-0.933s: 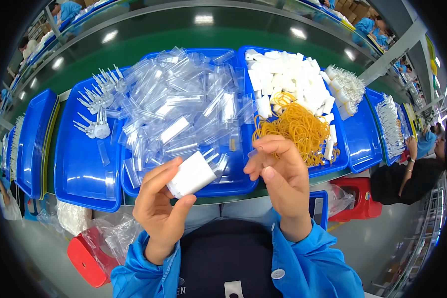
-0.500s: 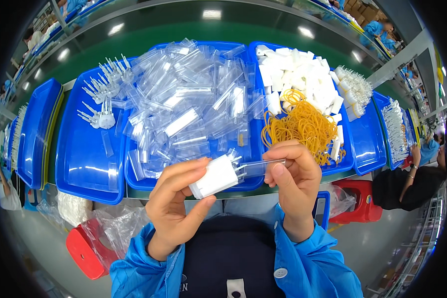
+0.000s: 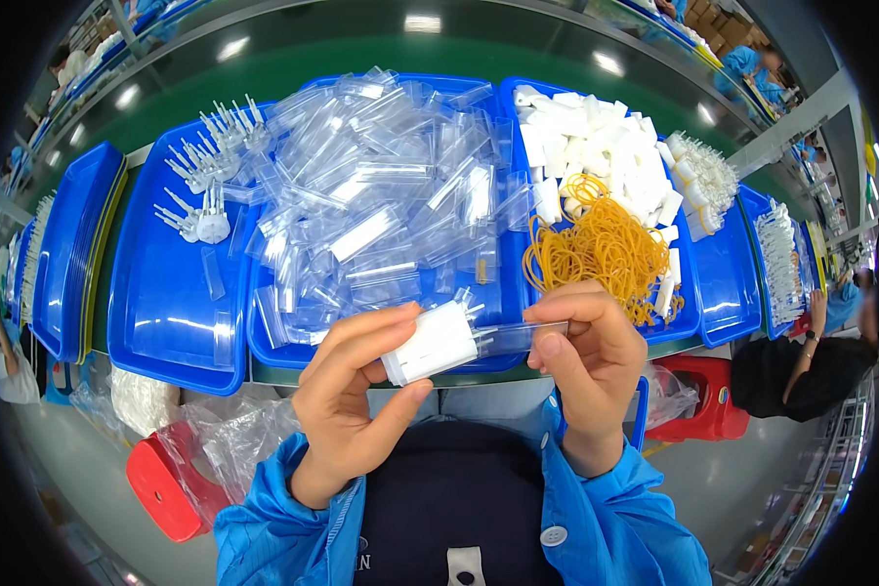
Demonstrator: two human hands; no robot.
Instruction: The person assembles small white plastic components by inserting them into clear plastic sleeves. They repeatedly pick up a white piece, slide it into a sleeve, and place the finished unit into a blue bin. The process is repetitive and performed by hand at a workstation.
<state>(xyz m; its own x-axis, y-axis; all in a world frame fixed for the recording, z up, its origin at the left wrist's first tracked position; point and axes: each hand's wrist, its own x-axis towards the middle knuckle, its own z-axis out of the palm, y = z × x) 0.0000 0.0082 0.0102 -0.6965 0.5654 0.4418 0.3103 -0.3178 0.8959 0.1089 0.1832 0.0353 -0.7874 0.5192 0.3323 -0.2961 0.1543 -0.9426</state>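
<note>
My left hand point(image 3: 356, 396) is closed around a bundle of flat white plastic pieces point(image 3: 432, 344), thumb below and fingers above. Thin white prongs stick out of the bundle's right end. A clear plastic sleeve point(image 3: 508, 340) reaches from those prongs to my right hand point(image 3: 594, 366), which pinches its far end between thumb and fingers. Whether the sleeve sits around a prong or only beside it, I cannot tell. Just beyond my hands is a blue tray point(image 3: 474, 303) heaped with clear sleeves point(image 3: 361, 176).
White pieces point(image 3: 586, 146) and a pile of yellow rubber bands point(image 3: 601, 249) fill the right tray. The left blue tray point(image 3: 171, 322) carries pronged white bundles point(image 3: 205, 225). More bundles point(image 3: 703, 181) lie far right. Red stools point(image 3: 171, 483) stand below; a co-worker point(image 3: 811, 381) sits at right.
The view has shifted slightly. Both hands keep their grips, and my right hand, with the sleeve's end, is a little farther right of the bundle.
</note>
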